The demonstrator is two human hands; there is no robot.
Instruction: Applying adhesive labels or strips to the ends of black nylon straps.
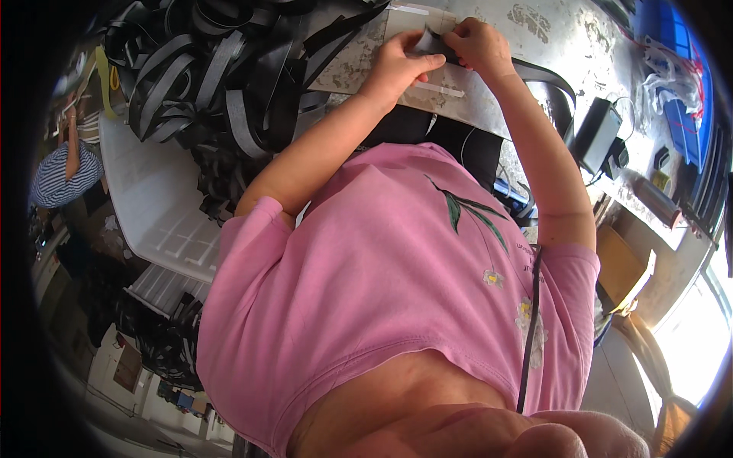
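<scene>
Over the worn metal table, both my hands meet on a dark strap (pixel 429 43). My left hand (pixel 398 67) has its thumb and fingers closed on the strap's near part. Close by on the right, my right hand (pixel 481 47) pinches the same strap, its fingertips partly hidden behind the hand. What looks like more of the black strap (pixel 551 76) runs from under my right wrist and curves down toward the table edge. Beneath the hands lies a flat beige board (pixel 431 93) with pale tape strips on it.
A tangled heap of black straps (pixel 221 69) fills the far left, above a white plastic crate (pixel 153 198). On the right are a black box (pixel 598 135) with cables, a blue crate (pixel 682 130) and clear plastic bags (pixel 672 72). A person in stripes (pixel 65 177) is at far left.
</scene>
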